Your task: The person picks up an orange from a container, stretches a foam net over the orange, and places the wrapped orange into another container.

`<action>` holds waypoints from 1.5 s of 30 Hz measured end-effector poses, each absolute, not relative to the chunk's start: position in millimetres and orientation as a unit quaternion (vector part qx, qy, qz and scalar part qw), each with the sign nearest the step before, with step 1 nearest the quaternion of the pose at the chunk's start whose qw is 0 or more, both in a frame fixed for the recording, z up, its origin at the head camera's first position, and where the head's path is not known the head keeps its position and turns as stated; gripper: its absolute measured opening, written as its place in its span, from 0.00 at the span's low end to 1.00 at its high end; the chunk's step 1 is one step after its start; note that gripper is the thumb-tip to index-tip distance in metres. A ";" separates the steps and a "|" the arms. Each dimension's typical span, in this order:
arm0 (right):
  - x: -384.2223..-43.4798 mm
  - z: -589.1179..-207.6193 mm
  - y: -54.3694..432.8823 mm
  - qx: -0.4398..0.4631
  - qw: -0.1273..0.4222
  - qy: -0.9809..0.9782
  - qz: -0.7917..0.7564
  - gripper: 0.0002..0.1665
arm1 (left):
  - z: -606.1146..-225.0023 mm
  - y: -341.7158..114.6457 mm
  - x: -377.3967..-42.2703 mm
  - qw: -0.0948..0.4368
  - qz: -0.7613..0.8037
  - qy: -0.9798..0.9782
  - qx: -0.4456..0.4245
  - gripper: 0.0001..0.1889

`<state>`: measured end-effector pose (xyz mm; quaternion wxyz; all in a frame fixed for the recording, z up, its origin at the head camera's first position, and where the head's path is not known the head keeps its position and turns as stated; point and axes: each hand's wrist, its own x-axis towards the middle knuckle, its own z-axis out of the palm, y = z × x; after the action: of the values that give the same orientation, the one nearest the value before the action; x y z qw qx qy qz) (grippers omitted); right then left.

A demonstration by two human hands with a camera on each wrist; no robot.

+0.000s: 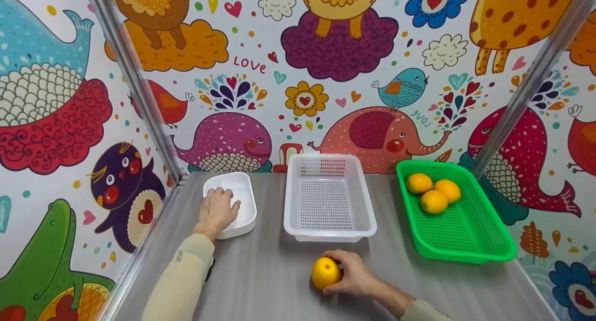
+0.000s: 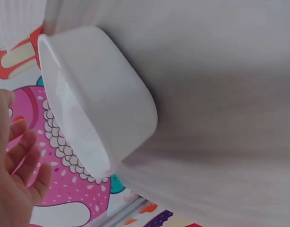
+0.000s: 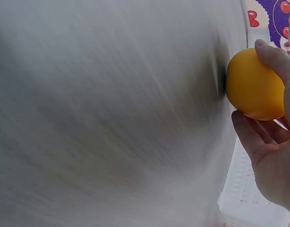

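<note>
My right hand (image 1: 355, 273) grips a yellow-orange orange (image 1: 326, 273) at the front middle of the table, thumb on one side and fingers on the other. In the right wrist view the orange (image 3: 254, 85) sits low, right at the tabletop. Over at the left, my left hand (image 1: 217, 210) is above a small white plastic container (image 1: 238, 231), its fingers loosely bent with nothing between them. The left wrist view shows that hand (image 2: 17, 175) just over the open side of the container (image 2: 100, 90), apart from its wall.
Beyond the orange stands a white perforated basket (image 1: 329, 236). To the right, a green basket (image 1: 461, 256) holds three more oranges (image 1: 434, 201). Metal posts (image 1: 139, 83) and patterned walls (image 1: 302, 134) border the grey table (image 1: 260, 274).
</note>
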<state>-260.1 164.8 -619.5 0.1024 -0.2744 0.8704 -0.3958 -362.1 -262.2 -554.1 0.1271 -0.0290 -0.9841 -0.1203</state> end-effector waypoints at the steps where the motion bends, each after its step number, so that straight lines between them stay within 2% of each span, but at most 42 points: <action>1: -260.4 -620.0 165.1 -0.274 0.102 0.871 -0.395 0.45 | -554.4 -264.7 -364.9 0.122 -0.121 -0.985 -0.025 0.19; 8: -260.6 -619.3 163.5 -0.263 0.115 0.876 -0.388 0.43 | -557.6 -277.1 -384.1 0.090 -0.105 -0.990 -0.004 0.24; 15: -257.2 -622.1 164.7 -0.283 0.080 0.870 -0.396 0.44 | -565.6 -278.3 -399.1 0.069 -0.101 -0.992 0.013 0.27; 28: -257.5 -621.1 165.3 -0.263 0.098 0.875 -0.393 0.44 | -570.2 -275.6 -411.3 0.009 -0.071 -0.997 0.028 0.30; 36: -256.8 -620.1 163.8 -0.265 0.090 0.877 -0.391 0.45 | -572.9 -277.0 -407.1 0.014 -0.069 -0.997 0.016 0.26; 45: -254.0 -622.4 163.4 -0.302 0.039 0.868 -0.392 0.46 | -576.0 -278.0 -403.4 0.072 -0.039 -0.997 0.005 0.22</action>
<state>-254.0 163.4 -622.4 0.0390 -0.3024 0.8680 -0.3920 -403.4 -278.0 -576.0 0.0723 0.0053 -0.9966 -0.0395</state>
